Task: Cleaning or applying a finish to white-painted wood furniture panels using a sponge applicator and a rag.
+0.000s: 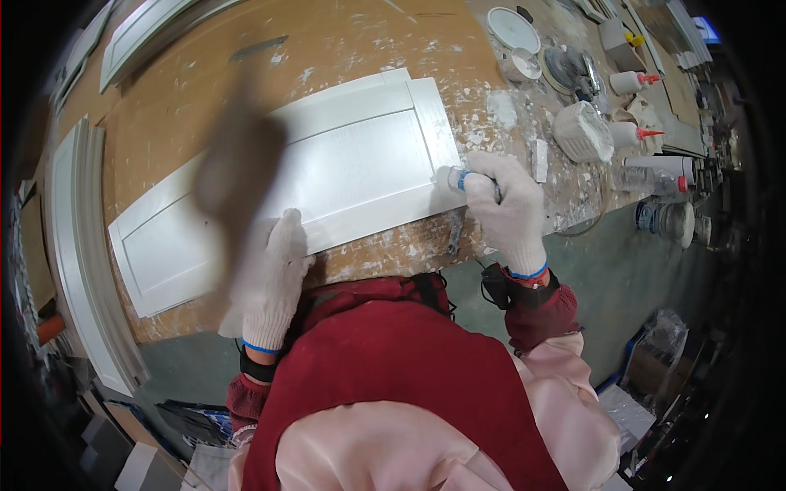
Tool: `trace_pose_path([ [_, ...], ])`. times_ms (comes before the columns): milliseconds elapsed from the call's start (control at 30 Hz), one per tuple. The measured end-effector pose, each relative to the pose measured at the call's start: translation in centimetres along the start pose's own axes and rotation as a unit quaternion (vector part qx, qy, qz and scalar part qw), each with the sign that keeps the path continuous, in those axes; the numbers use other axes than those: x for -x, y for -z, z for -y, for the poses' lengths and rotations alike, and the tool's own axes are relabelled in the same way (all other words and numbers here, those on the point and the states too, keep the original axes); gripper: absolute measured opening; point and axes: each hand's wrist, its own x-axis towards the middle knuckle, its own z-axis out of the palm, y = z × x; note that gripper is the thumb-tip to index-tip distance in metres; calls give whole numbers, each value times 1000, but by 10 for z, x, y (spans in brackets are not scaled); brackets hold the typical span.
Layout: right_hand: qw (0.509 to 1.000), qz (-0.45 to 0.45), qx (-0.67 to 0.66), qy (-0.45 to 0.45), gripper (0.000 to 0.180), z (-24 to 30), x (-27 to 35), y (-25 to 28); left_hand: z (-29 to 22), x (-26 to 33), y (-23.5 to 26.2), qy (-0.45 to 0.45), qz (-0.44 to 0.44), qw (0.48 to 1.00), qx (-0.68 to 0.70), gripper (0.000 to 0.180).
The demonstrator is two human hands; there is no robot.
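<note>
A white cabinet door panel [352, 155] with a recessed centre lies at a slant on the bench. My left hand [274, 266], in a white knitted glove, rests at its near edge with the visible fingers stretched out. A blurred brown shape [241, 164] close to the camera hides part of that hand and of the panel. At the panel's right end, my gloved right hand [508, 200] is closed around a small blue-and-silver tool [464, 179]. The tool's pale tip is at the panel's corner; its exact kind is unclear.
White panels [86, 245] stand along the left. Beyond my right hand are a white tub [583, 131], glue bottles with red tips [630, 83], a round sander [566, 69] and a clear bottle [651, 180]. White smears mark the brown bench [393, 262].
</note>
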Motion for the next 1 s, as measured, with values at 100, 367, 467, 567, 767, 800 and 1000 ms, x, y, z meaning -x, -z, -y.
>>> trace_pose_path([
  [100, 999, 26, 27, 31, 16, 4, -3, -8, -1, 1, 1, 65, 33, 997, 26, 65],
  [367, 997, 30, 60, 30, 17, 3, -2, -18, 7, 3, -5, -4, -10, 999, -37, 64],
  [467, 996, 42, 74, 5, 17, 5, -2, -18, 4, 1, -2, -10, -7, 1000, -15, 64],
  [567, 996, 48, 77, 6, 18, 5, -3, -19, 5, 2, -3, -29, -28, 999, -24, 65],
  [767, 998, 37, 49, 7, 18, 0, -2, -21, 3, 1, -2, 7, -3, 1000, -2, 66],
  [800, 998, 38, 48, 8, 18, 2, -3, -19, 3, 1, -2, 8, -3, 1000, -3, 66],
  [1000, 995, 55, 86, -20, 17, 9, -5, -15, 5, 1, -3, -8, -9, 1000, -16, 67],
])
